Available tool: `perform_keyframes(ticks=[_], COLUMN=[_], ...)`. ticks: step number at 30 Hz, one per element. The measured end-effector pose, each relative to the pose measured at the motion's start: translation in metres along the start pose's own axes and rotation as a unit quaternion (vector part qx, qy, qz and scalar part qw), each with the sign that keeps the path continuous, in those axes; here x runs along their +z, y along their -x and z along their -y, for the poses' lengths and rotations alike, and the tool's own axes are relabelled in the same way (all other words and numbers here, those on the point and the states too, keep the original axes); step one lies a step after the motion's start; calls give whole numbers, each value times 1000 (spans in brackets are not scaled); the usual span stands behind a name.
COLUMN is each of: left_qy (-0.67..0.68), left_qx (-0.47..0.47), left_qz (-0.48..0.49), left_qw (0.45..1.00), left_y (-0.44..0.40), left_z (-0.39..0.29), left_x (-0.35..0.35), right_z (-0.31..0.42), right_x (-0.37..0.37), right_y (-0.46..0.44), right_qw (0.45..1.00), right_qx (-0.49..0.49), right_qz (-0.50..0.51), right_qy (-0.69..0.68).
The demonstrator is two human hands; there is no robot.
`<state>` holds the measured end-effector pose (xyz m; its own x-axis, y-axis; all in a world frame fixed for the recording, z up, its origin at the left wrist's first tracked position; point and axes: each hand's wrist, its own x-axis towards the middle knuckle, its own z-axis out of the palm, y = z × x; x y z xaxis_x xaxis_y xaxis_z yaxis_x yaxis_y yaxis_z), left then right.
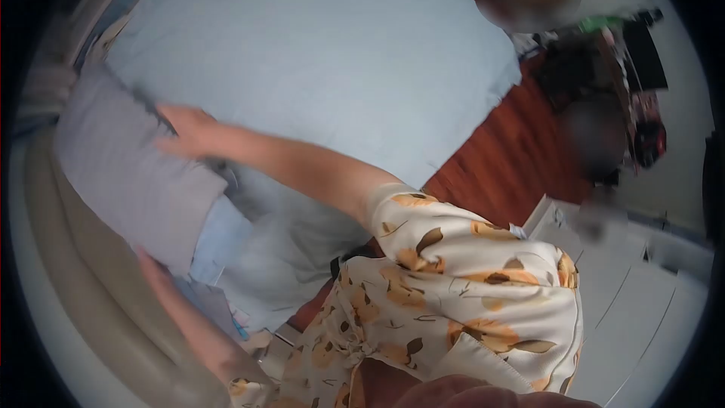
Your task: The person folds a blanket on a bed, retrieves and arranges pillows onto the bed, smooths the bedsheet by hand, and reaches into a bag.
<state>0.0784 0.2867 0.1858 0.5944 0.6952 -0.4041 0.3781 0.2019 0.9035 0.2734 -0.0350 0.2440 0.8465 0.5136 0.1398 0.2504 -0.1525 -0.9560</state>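
A grey pillow (136, 162) lies at the left end of the bed, beside the padded headboard. My right hand (185, 132) reaches across and rests against the pillow's inner edge, its fingers stretched out and somewhat apart. At the opposite edge, near the headboard, my left hand (153, 266) touches the pillow; its fingers are blurred and partly hidden. A light blue cloth or pillow (219, 238) shows from under the grey pillow's near end.
A light blue sheet (302, 38) covers the bed. The beige headboard (91, 249) curves along the left. Reddish wood floor (506, 159) lies beyond the bed's corner, a cluttered desk (623, 98) stands at far right, and a white cabinet (627, 295) is lower right.
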Motion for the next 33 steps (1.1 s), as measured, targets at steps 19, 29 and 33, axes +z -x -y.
perform_keyframes(ticks=[19,29,33], left_qy=[-345,-400,-449], left_qx=[31,89,7], left_qz=[705,814,796], left_qw=[619,412,406], left_y=[535,698,739], left_z=[218,225,244], left_x=[580,765,842], right_z=[-178,-137,-132], right_x=[-386,-472,-503], right_y=[727,916,969], right_qw=[795,682,610], right_qx=[417,433,532], right_qz=[-441,-590,-582], right_qy=[3,-12,-82])
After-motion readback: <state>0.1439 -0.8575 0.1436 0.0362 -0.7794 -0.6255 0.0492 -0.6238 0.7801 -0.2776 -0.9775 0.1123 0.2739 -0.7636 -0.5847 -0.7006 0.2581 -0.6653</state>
